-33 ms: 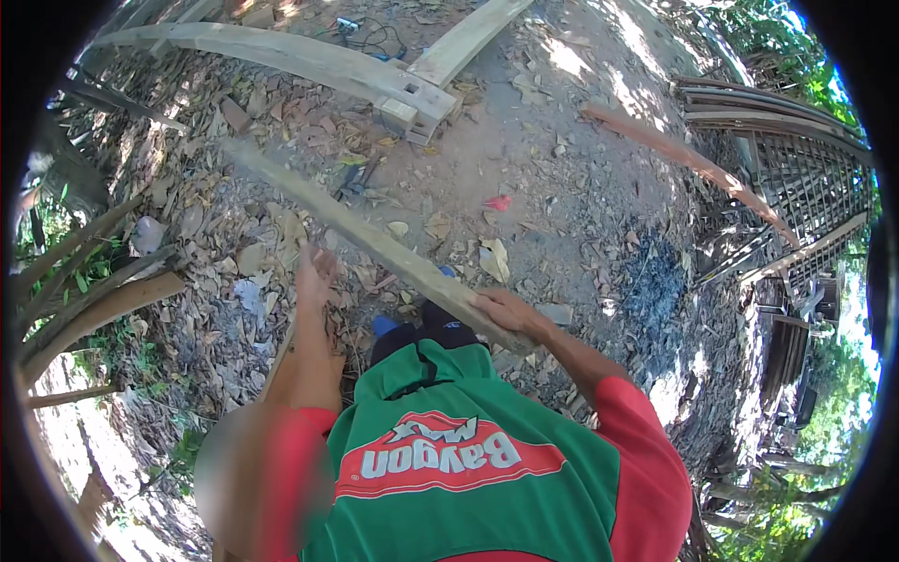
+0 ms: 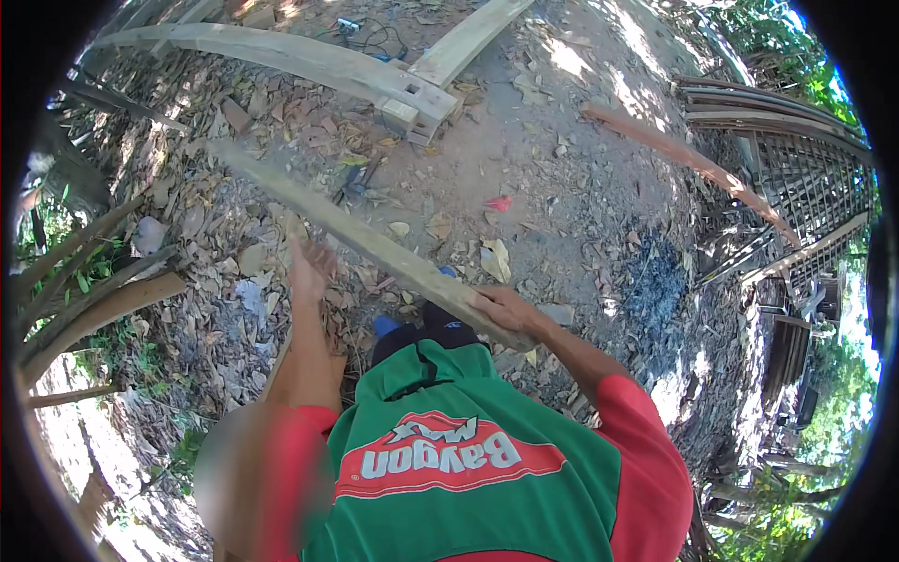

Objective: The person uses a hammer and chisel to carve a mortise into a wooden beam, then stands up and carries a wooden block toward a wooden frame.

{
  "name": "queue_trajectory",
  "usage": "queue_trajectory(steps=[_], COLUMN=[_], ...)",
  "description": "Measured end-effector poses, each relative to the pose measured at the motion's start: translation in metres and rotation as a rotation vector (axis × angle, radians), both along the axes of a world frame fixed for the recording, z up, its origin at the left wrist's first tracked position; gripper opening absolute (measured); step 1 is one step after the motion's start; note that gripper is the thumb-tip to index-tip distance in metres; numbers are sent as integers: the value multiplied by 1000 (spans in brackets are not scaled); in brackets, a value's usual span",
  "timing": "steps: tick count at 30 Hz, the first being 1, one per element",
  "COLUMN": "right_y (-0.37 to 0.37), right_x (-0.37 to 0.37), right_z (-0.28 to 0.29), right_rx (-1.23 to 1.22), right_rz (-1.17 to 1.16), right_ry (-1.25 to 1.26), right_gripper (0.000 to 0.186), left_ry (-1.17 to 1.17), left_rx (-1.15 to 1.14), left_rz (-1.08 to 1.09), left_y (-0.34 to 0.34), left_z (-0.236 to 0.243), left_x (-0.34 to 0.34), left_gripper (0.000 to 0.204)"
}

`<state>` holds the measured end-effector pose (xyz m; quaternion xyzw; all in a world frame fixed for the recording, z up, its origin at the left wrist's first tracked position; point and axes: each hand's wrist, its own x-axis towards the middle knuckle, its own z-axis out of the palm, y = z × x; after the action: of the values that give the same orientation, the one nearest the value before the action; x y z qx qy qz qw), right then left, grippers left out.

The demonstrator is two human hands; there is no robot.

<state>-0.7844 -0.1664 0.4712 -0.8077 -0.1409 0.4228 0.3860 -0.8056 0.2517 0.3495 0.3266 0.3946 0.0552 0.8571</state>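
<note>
A long, narrow wooden plank point(image 2: 375, 248) runs slantwise in front of me, its far end at the upper left blurred. My right hand point(image 2: 506, 311) is closed round the plank close to its near end, by my feet. To the left of the plank, apart from it, my left hand point(image 2: 313, 267) hovers over the leaf-strewn ground. It holds nothing that I can see, and its fingers are loosely bent and a little apart. Next to my left forearm a piece of wood point(image 2: 279, 370) shows in part; the arm hides the rest.
Ahead lies a long pale beam point(image 2: 272, 54) with a square hole near its end, meeting a second beam point(image 2: 473, 42). A reddish plank point(image 2: 698, 161) slopes at the right, before a slatted wooden fence point(image 2: 810, 178). Rough timber point(image 2: 103, 318) leans at the left.
My left hand has shifted slightly left, and its fingers look more bent. The plank's far end has swung a little to the left; my right hand keeps its grip.
</note>
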Motion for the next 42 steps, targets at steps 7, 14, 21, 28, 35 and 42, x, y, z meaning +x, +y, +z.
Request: queue_trajectory(steps=[7, 14, 21, 28, 35, 42], right_y=[-7, -13, 19, 53, 58, 65], right_x=[8, -3, -7, -9, -25, -31], right_z=[4, -39, -29, -9, -19, -34], right_rx=[-177, -245, -90, 22, 8, -11], right_rz=[165, -111, -13, 2, 4, 106], right_ry=[-633, -778, -564, -410, -292, -295], right_gripper=[63, 49, 34, 32, 34, 35], left_ry=[-213, -528, -420, -460, -643, -799], left_rx=[10, -118, 301, 591, 417, 196], left_rz=[436, 482, 423, 6, -382, -391], left_y=[33, 39, 12, 34, 40, 33], left_z=[107, 105, 107, 106, 148, 185], left_x=[15, -20, 9, 24, 30, 28], left_gripper=[80, 83, 75, 69, 80, 73])
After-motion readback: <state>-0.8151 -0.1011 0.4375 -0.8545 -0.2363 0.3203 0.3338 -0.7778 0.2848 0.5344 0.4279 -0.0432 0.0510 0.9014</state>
